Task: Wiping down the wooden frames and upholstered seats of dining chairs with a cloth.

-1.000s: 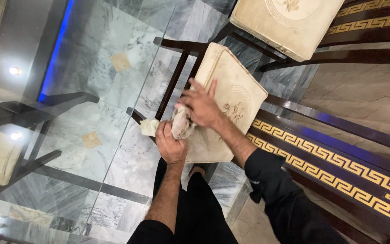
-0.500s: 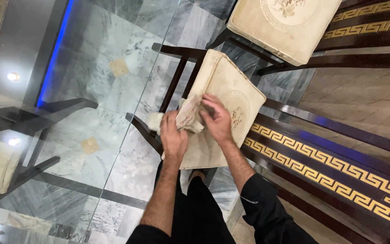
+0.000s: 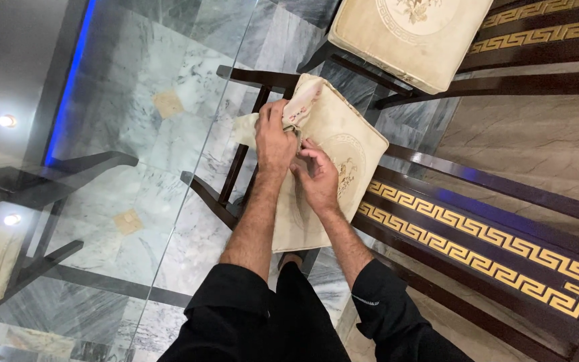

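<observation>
A single view, from a camera on the person's head, looks almost straight down over the chest and both black-sleeved forearms, which enter from the bottom edge. The landmark is the cream chair cushion (image 3: pixel 333 157), sitting just above the middle of the frame and close enough that its printed medallion shows clearly. Left of the cushion runs the edge of the glass desk (image 3: pixel 189 194), seen through from above to the marble floor (image 3: pixel 135 80) far below. Right of the cushion lies a dark chair rail with a gold key pattern (image 3: pixel 477 245). Above the cushion, at the top edge, a second cushioned chair (image 3: pixel 410 37) is cut off.
</observation>
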